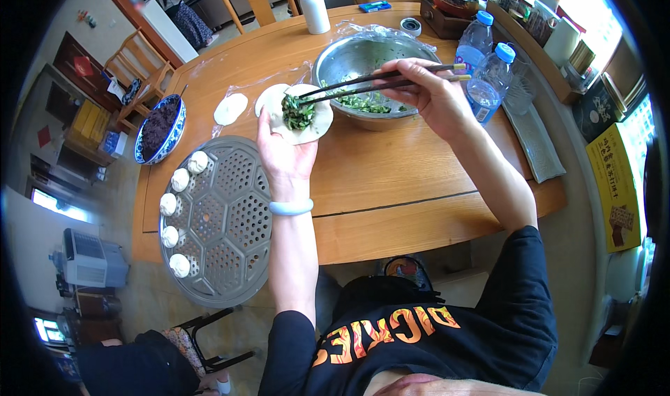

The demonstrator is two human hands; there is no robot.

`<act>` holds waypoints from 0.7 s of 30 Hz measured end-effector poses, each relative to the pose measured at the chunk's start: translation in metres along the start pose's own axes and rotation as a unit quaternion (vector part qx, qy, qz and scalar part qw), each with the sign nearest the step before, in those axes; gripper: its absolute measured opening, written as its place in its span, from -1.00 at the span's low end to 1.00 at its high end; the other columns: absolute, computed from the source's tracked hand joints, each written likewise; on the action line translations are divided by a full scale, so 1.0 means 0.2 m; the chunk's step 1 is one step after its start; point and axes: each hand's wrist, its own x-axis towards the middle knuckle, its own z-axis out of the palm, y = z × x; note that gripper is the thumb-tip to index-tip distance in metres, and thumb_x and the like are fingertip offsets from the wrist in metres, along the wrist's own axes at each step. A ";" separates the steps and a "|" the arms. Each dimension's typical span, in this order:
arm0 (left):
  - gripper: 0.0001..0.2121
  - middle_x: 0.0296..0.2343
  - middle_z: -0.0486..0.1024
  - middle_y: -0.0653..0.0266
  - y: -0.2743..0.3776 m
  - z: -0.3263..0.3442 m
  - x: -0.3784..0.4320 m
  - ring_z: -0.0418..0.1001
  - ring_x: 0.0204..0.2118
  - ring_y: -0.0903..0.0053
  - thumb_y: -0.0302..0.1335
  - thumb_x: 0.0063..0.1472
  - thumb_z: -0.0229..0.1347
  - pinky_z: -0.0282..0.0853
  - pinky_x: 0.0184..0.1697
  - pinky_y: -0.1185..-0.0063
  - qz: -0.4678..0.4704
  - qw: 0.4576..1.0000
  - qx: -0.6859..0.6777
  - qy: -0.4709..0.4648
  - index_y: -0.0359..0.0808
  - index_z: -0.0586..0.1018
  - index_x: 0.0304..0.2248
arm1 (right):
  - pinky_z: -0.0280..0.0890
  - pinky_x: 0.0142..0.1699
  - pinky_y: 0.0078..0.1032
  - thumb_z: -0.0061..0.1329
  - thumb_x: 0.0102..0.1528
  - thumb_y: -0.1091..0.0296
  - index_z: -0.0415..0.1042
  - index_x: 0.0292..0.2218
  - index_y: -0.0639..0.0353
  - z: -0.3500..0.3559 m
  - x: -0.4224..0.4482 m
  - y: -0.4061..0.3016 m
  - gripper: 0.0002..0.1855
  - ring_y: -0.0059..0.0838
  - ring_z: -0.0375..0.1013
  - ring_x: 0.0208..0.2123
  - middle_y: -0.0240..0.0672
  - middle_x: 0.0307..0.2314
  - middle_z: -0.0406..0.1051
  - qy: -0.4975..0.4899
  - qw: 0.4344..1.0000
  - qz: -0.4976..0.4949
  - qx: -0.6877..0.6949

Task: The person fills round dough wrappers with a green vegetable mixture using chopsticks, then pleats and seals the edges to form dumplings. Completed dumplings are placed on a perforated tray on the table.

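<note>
On the palm of my left hand [287, 158] rests a round dough wrapper [319, 118] with a mound of chopped green filling [298, 114] on it. My right hand [434, 95] grips a pair of dark chopsticks [361, 86], whose tips touch the filling. Behind them stands a steel mixing bowl [335, 56], with more green filling [366, 102] at its bottom and crumpled plastic film at its rim. More round wrappers lie on the table, one [230, 108] apart to the left and another [271, 95] partly hidden behind the held one.
A perforated metal steamer tray [225, 228] with several pleated buns [180, 180] juts past the table's left edge. Beyond it sits a blue-and-white bowl [180, 126] of dark filling. Plastic bottles [484, 92] and a white flask [314, 14] stand farther back. One person sits lower left; another stands in the kitchen.
</note>
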 end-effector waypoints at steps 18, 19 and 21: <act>-0.57 -0.09 0.32 -0.06 0.00 0.00 -0.01 0.26 -0.01 0.07 -0.25 0.29 -0.33 0.18 0.07 0.14 -0.007 0.999 -0.012 -0.048 -0.46 0.28 -0.05 | 0.42 -0.13 -0.50 -0.15 0.14 0.31 0.42 -0.31 0.32 0.02 0.05 -0.02 -0.76 -0.35 0.47 -0.25 -0.17 -0.32 0.44 -0.037 0.997 -0.042 -0.053; -0.57 -0.10 0.33 -0.05 0.00 -0.01 0.00 0.27 -0.02 0.09 -0.26 0.29 -0.32 0.18 0.07 0.14 -0.008 0.998 -0.015 -0.057 -0.46 0.28 -0.05 | 0.42 -0.13 -0.49 -0.14 0.13 0.32 0.42 -0.32 0.32 0.03 0.05 0.00 -0.77 -0.35 0.47 -0.25 -0.17 -0.32 0.44 -0.038 0.997 -0.031 -0.053; -0.58 -0.12 0.35 -0.03 0.00 -0.01 0.00 0.29 -0.02 0.14 -0.27 0.29 -0.30 0.18 0.07 0.15 -0.008 0.997 -0.023 -0.074 -0.45 0.29 -0.06 | 0.42 -0.14 -0.49 -0.13 0.13 0.33 0.42 -0.31 0.32 0.00 0.07 0.03 -0.78 -0.34 0.47 -0.25 -0.16 -0.32 0.44 -0.022 0.998 -0.020 -0.059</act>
